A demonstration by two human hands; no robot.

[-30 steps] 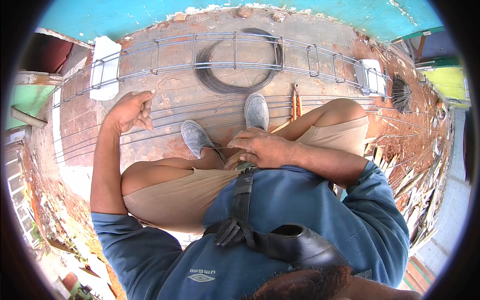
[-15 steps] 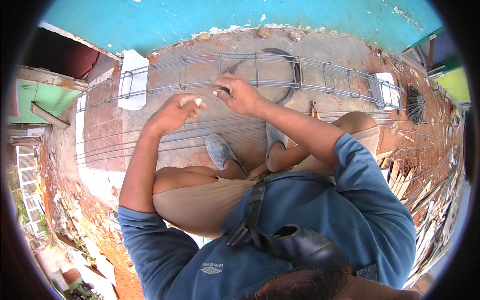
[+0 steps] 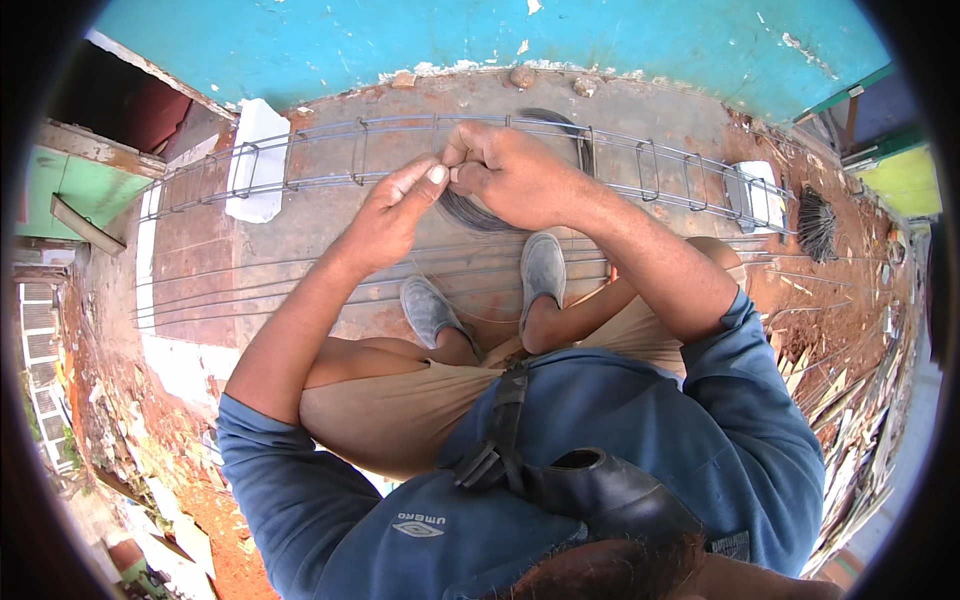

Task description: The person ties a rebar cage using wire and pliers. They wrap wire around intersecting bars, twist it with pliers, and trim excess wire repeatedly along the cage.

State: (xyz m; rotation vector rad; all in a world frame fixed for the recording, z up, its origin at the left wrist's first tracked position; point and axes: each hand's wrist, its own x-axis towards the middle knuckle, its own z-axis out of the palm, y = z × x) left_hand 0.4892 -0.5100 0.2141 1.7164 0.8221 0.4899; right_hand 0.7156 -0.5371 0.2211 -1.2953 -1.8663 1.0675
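My left hand [image 3: 392,212] and my right hand [image 3: 520,178] meet fingertip to fingertip over a long rebar cage [image 3: 328,181]. Both are closed in a pinch. A thin wire [image 3: 428,278] trails down below the left fingers and curves toward my feet; the bit between the fingertips is mostly hidden. Beneath the hands, partly covered by the right one, lies a coil of dark wire [image 3: 478,217] on the floor. Beside my right forearm shows a short orange handle [image 3: 613,271], its other end out of sight.
White blocks [image 3: 258,165] [image 3: 757,196] stand under both ends of the cage. Loose steel bars [image 3: 230,266] lie across the floor, around my slippers [image 3: 543,268]. A bundle of dark wire pieces [image 3: 817,226] sits at right, with wood scraps [image 3: 850,440] nearer. A blue wall [image 3: 480,35] bounds the far side.
My hands were apart and have come together, the left moving up and right. The right hand has turned and shifted slightly right. Its forearm now covers most of the orange-handled tool.
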